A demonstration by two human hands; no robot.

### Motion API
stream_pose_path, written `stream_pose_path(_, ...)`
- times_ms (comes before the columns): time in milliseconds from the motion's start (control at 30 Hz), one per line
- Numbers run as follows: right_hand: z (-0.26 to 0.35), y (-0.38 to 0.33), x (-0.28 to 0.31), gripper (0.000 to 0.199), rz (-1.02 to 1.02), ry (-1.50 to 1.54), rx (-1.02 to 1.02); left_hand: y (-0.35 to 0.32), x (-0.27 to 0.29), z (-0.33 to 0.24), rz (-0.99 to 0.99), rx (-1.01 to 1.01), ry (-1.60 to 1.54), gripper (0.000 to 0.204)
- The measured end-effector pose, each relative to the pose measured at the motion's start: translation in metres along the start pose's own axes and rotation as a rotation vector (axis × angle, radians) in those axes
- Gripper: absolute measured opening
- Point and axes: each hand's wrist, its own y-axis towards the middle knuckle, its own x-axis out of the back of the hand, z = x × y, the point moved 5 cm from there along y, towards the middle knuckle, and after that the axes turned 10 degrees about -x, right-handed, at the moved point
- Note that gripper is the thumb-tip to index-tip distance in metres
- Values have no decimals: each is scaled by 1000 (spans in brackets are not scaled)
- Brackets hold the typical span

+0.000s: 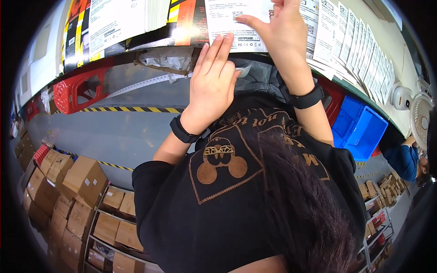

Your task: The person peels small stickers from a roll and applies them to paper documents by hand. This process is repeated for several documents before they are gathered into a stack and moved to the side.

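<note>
A white printed sheet (243,25) lies on a black, orange and yellow printed surface at the table's front edge. My left hand (213,82) rests two straight fingertips on the sheet's lower part. A white label strip (144,83) runs from the left behind this hand, and a loose pale end (246,70) shows by its thumb; the strip appears held there, the grip mostly hidden. My right hand (284,34) is over the sheet's right side, thumb stretched out across it, apart from the other fingers. Its fingertips are partly cut off by the upper edge.
Overlapping printed sheets (359,45) fan out at right; another paper stack (157,13) lies left. A red stool (77,93), an open carton (164,61) and a blue crate (357,127) stand below table height. A white fan (419,118) and another person (405,159) are far right.
</note>
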Motion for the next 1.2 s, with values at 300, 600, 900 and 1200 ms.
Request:
stream_pose_path(300, 26, -20, 13, 40, 2, 59, 491, -11, 17, 3, -230, -11, -194, 18)
stream_pose_path(600, 17, -46, 28, 67, 340, -379, 627, -11, 22, -7, -230, -47, -199, 18)
stream_pose_path(900, -9, -39, 94, 59, 305, -208, 547, 2, 22, -10, -241, -48, -322, 17)
stream_pose_path(1200, -211, -15, 260, 42, -462, -54, -184, 27, 11, 27, -405, 655, -1638, 15)
